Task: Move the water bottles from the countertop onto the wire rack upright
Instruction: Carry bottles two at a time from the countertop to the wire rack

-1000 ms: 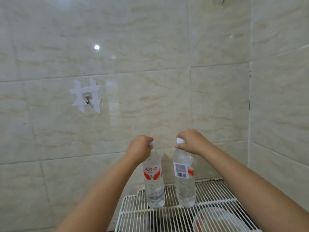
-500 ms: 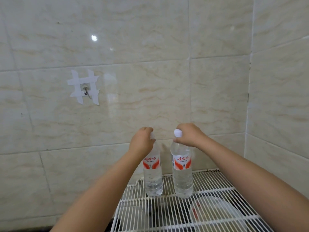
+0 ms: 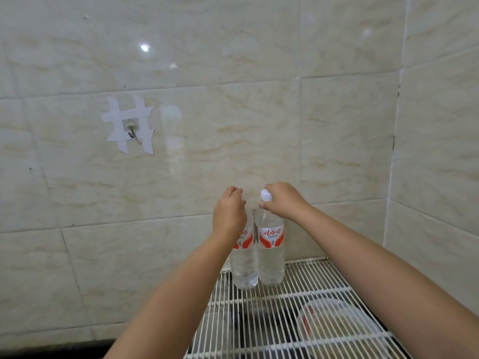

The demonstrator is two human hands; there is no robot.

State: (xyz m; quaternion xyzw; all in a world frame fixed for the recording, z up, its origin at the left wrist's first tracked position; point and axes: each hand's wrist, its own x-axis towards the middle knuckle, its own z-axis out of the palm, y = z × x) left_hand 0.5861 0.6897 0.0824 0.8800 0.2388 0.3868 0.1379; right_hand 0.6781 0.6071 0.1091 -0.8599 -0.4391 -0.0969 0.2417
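Note:
Two clear water bottles with red-and-white labels stand upright side by side at the back of the white wire rack (image 3: 298, 301), close to the tiled wall. My left hand (image 3: 229, 213) is closed over the top of the left bottle (image 3: 245, 265) and hides its cap. My right hand (image 3: 282, 203) grips the neck of the right bottle (image 3: 270, 260), whose white cap shows beside my fingers. The two bottles nearly touch each other.
Below the rack's wires lies a round clear plastic lid or dish (image 3: 337, 325) at the front right. A metal hook held by white tape (image 3: 131, 125) is on the wall at left. A side wall closes the corner at right.
Both bottles have moved back toward the wall and closer together, now standing on the rack's rear. My hands stayed on their tops. The camera view has tilted down slightly.

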